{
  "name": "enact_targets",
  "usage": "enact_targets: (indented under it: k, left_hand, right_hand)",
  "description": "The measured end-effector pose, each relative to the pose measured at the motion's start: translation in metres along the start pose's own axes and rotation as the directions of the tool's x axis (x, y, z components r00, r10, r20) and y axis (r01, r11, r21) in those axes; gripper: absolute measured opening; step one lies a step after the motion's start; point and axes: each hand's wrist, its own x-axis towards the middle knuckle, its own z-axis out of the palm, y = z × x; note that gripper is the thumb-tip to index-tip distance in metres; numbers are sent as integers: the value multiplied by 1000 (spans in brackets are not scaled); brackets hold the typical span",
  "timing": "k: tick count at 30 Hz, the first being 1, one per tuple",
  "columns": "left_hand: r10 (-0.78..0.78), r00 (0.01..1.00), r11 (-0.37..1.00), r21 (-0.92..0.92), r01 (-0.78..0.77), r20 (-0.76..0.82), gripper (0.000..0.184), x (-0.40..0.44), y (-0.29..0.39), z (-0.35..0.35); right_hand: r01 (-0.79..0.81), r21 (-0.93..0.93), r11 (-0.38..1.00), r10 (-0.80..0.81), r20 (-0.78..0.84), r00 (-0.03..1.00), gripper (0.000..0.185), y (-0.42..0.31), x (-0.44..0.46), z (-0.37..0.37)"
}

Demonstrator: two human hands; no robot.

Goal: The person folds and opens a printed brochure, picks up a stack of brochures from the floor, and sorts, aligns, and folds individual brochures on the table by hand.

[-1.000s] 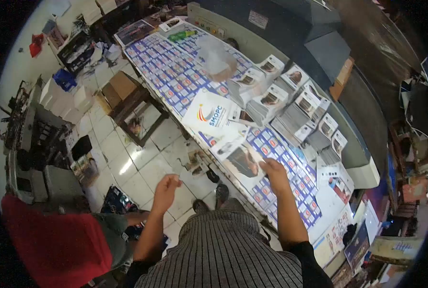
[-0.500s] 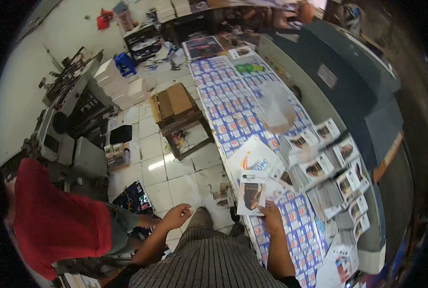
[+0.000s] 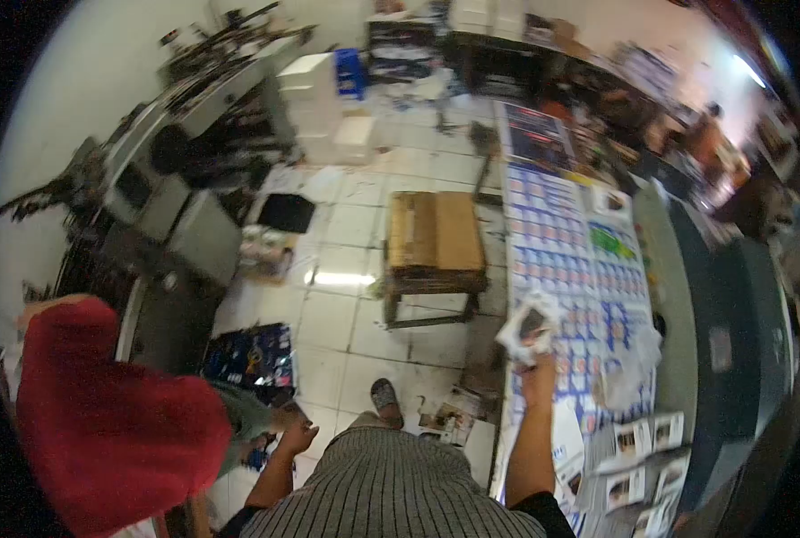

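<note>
My right hand (image 3: 538, 372) grips a printed booklet (image 3: 531, 328) by its lower edge. The booklet has a white cover with a dark picture, blurred by motion, and is held above the left side of the long table (image 3: 518, 251). Low on the left, my left hand (image 3: 299, 438) hangs beside my body with loosely bent fingers and nothing visible in it. Stacks of similar booklets (image 3: 628, 484) lie on the table to the right of my right forearm.
A person in a red top (image 3: 113, 421) is close on my left. Ahead on the tiled floor stands a wooden stool with a cardboard box (image 3: 436, 231) on top. A crumpled plastic bag (image 3: 628, 368) and a green item (image 3: 610, 240) lie on the table. A grey machine (image 3: 731, 332) borders its right side.
My view has swung to the right and forward along the table. The booklet has moved up and forward in my right hand, away from the stacks. My left hand has dropped lower.
</note>
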Motion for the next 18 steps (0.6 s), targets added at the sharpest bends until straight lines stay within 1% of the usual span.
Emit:
enact_targets:
  k: [1, 2, 3, 4, 5, 6, 7, 8, 9, 10, 12, 13, 14, 15, 16, 17, 18]
  left_hand:
    - [110, 994, 994, 20, -111, 27, 54, 10, -41, -3]
    - [-122, 992, 983, 139, 116, 35, 53, -21, 20, -43]
    - [-239, 971, 970, 24, 240, -26, 53, -16, -20, -21]
    - [-380, 921, 923, -22, 383, 83, 55, -18, -25, -32]
    - [-396, 918, 917, 56, 395, 19, 57, -29, -3, -50]
    - [-469, 883, 880, -74, 469, 31, 58, -37, 8, -59]
    - [-353, 934, 936, -35, 352, -48, 57, -40, 3, -59]
    - [-424, 902, 905, -38, 423, -75, 56, -43, 8, -54]
    - [-485, 869, 874, -39, 484, -97, 55, -40, 14, -52]
    - [-503, 858, 864, -60, 500, -102, 55, -40, 21, -49]
    - [-609, 793, 757, -309, 575, -16, 52, -43, 34, -41]
    - [-632, 775, 735, -326, 594, -12, 52, -48, 39, -31]
    - [-638, 767, 738, -339, 584, -67, 51, -48, 47, -21]
    - [-636, 761, 748, -347, 566, -129, 50, -41, 55, -12]
    - [-620, 780, 743, -386, 548, -87, 49, -30, 45, 14]
    - [-602, 797, 734, -420, 534, -39, 49, -26, 35, 37]
    - [-576, 816, 749, -373, 548, 45, 52, -23, 58, 30]
  right_hand:
    - [273, -258, 927, -249, 121, 961, 28, 17, 43, -14]
    - [228, -262, 938, -215, 78, 973, 25, 26, 91, -25]
    - [181, -272, 945, -179, 32, 983, 23, 35, 138, -30]
    - [237, -281, 930, -224, 79, 971, 23, 35, 180, -39]
    - [302, -282, 911, -280, 117, 953, 23, 22, 209, -39]
    - [185, -119, 975, -185, 18, 983, 32, -4, 209, -24]
    - [350, -477, 806, -348, 96, 932, 42, 0, 234, -28]
    - [-35, -223, 974, 21, -63, 998, 54, -6, 254, -23]
    - [-36, -231, 972, 28, -37, 999, 54, -5, 266, -11]
    - [28, -238, 971, -47, -75, 996, 55, -6, 279, 5]
    - [152, -245, 958, -192, -147, 970, 55, 1, 300, 43]
    - [206, -258, 944, -256, -179, 950, 56, 4, 302, 58]
    - [264, -269, 926, -324, -210, 923, 56, 4, 305, 74]
    - [221, -248, 943, -282, -245, 928, 56, 0, 312, 105]
    - [314, -353, 881, -377, -125, 918, 52, -38, 300, 150]
    - [405, -446, 798, -452, 3, 892, 49, -95, 279, 191]
    - [467, -455, 758, -500, 54, 864, 45, -164, 260, 227]
